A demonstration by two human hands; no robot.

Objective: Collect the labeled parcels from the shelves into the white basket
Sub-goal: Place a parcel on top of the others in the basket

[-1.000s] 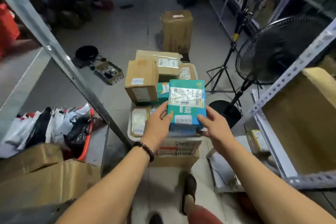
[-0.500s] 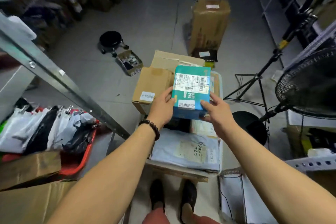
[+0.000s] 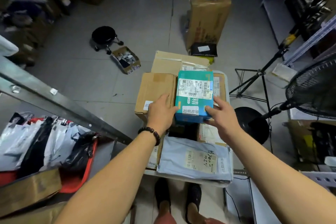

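Both hands hold the teal parcel (image 3: 194, 96) between them. The left hand (image 3: 161, 112) clasps its 9 o'clock side with the thumb against the near corner, and the right hand (image 3: 224, 116) pinches the 5 o'clock corner, thumb on the top face and fingers round the side. The parcel is upright-faced, its white shipping label towards the camera, and sits over the middle of the white basket (image 3: 227, 87); whether it rests on the load below cannot be told. Touching it at 9 o'clock is a brown cardboard box (image 3: 156, 89), under the left hand's fingers, and at 12 o'clock a flatter taped carton (image 3: 172, 60) lies behind. At 6 o'clock of the parcel, nearer the person, a dark item (image 3: 181, 131) shows beneath it, then a pale grey poly mailer (image 3: 192, 158) with a label and handwriting lies across the basket's near end. A bead bracelet (image 3: 151, 133) circles the left wrist. On the floor at 12 o'clock stands a tall cardboard box (image 3: 209, 16) with a black parcel (image 3: 204, 49) at its foot. At 10 o'clock are a black wheeled stool (image 3: 103, 35) and a small open carton (image 3: 126, 59). At 3 o'clock are a tripod (image 3: 254, 82) and a black floor fan (image 3: 316, 87). At 8 o'clock, past a slanting metal shelf post (image 3: 54, 96), a red crate (image 3: 80, 169) holds black and white mail bags (image 3: 36, 142).
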